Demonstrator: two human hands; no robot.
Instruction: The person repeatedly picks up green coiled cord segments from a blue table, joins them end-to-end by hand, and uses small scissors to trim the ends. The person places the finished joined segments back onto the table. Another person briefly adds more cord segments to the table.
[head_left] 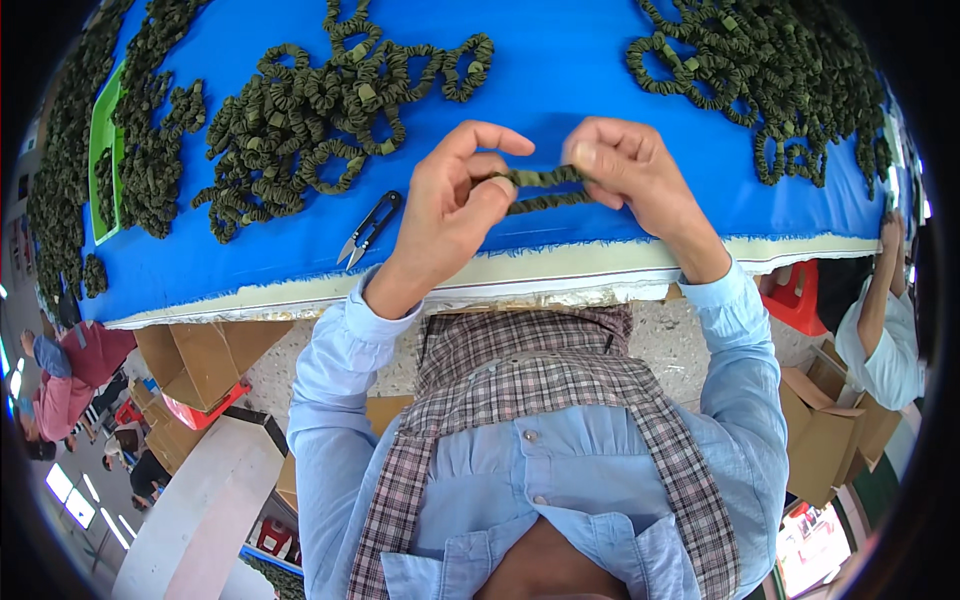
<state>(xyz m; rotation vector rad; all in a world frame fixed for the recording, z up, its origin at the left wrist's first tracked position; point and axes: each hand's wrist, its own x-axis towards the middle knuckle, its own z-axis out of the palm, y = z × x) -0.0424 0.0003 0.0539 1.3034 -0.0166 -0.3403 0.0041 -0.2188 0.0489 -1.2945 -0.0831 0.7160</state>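
Between my hands a dark green scrunchie [545, 178] is drawn out sideways over the blue table cover. My left hand [455, 200] grips its left end between thumb and fingers, the index finger raised and curved above it. At the other end, my right hand [632, 178] pinches the band with thumb and fingertips. The two strands of the loop run roughly parallel, a little apart. A pair of black-handled thread snips [370, 228] lies on the cover just left of my left wrist, blades toward the table edge. Part of the band is hidden by my fingers.
Heaps of green scrunchies lie at the middle left [290, 120] and far right [790, 75]. A light green tray [103, 150] sits among more at the left. Cardboard boxes [205, 360] and a red stool [797, 298] stand below the table. Other people are at both sides.
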